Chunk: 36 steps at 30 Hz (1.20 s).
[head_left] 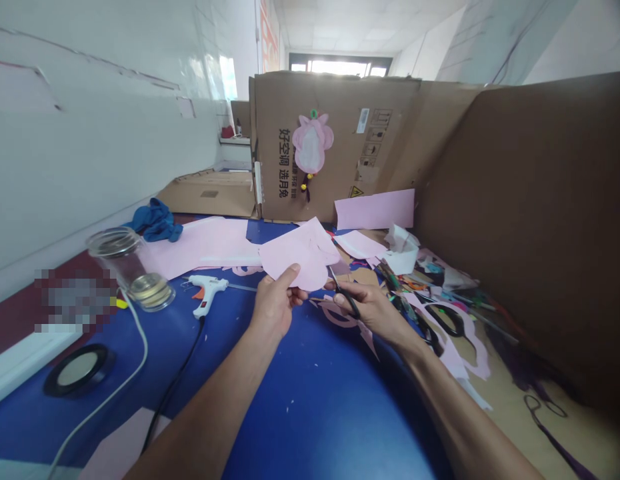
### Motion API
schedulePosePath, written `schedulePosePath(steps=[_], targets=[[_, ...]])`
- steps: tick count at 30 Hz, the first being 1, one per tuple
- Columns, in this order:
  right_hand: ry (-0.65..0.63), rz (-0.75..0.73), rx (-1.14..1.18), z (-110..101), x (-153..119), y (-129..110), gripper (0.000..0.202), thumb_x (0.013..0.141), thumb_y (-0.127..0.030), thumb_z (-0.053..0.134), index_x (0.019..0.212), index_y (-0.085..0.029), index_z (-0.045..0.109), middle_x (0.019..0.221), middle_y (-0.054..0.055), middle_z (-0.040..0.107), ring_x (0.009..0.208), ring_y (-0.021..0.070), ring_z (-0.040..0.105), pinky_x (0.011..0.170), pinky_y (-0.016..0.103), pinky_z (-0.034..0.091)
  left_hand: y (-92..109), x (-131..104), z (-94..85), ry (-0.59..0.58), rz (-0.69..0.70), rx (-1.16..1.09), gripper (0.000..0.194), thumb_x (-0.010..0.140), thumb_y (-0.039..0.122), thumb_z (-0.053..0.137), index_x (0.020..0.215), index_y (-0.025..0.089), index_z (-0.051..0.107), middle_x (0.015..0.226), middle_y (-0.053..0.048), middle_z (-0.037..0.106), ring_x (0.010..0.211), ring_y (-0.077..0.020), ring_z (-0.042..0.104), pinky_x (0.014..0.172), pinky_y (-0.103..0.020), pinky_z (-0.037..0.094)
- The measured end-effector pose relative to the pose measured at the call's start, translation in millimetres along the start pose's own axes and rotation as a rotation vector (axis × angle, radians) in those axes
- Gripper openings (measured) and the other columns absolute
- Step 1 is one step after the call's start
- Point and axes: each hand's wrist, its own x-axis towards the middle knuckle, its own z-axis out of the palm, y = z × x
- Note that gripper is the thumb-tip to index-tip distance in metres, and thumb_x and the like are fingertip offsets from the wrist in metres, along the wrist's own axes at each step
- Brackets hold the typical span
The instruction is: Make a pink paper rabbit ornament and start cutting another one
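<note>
My left hand [277,303] pinches a sheet of pink paper [295,250] along its lower edge, thumb on top and fingers beneath. The paper has a curved, scalloped cut edge at the bottom right. In my right hand [373,307] is a pair of black-handled scissors [351,303], its blades at the paper's right edge beside a partly cut flap. Curled pink offcuts [340,315] lie on the blue table just below the hands.
To the left are a white glue gun [209,290], a clear jar [133,267], a roll of black tape [77,371] and a blue cloth [155,220]. Cardboard [340,147] with a pink flower-shaped paper piece [313,143] stands behind. Scraps [460,327] clutter the right side.
</note>
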Motion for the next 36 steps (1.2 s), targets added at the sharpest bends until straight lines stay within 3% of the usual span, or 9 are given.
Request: schedulePosePath(steps=[6,12,19,26,36], targets=[[0.028,-0.016,-0.006,1,2,8,0.055,0.09,-0.063,0.08,0.124,-0.02,0.085,0.108,0.007,0.077,0.093,0.0236,0.064,0.086,0.036,0.051,-1,-2,2.5,0.034,0.033,0.044,0.038,0.07,0.031,0.094,0.096,0.012,0.075,0.064,-0.005,0.072,0.042,-0.0115,0.057,0.041,-0.021,0.036],[0.037,-0.02,-0.009,1,3,13,0.057,0.089,-0.063,0.081,0.128,-0.022,0.084,0.121,0.009,0.079,0.108,0.0284,0.068,0.099,0.041,0.051,-5,-3,2.4,0.038,0.026,0.029,0.037,0.072,0.028,0.091,0.101,0.012,0.074,0.065,-0.003,0.072,0.042,-0.0114,0.058,0.04,-0.02,0.036],[0.032,-0.013,0.028,2,2,11,0.063,0.089,-0.067,0.08,0.127,-0.017,0.083,0.104,0.007,0.076,0.089,0.022,0.063,0.081,0.033,0.049,-11,-3,2.7,0.027,0.026,0.041,0.034,0.074,0.028,0.089,0.098,0.01,0.074,0.062,-0.004,0.071,0.042,-0.0119,0.057,0.039,-0.02,0.036],[-0.029,-0.065,0.083,6,4,11,0.057,0.093,-0.065,0.078,0.127,-0.019,0.082,0.103,0.005,0.074,0.09,0.021,0.059,0.081,0.03,0.045,-15,-6,4.0,0.011,0.064,0.073,0.036,0.072,0.033,0.091,0.096,0.011,0.075,0.064,-0.006,0.073,0.044,-0.0125,0.058,0.04,-0.02,0.037],[0.039,-0.074,0.043,12,3,2,0.056,0.09,-0.071,0.076,0.103,-0.017,0.082,0.076,0.0,0.056,0.071,0.016,0.041,0.066,0.029,0.035,-18,-5,4.4,0.047,0.079,0.053,0.039,0.07,0.034,0.093,0.096,0.01,0.075,0.064,-0.005,0.072,0.043,-0.0123,0.058,0.041,-0.021,0.038]])
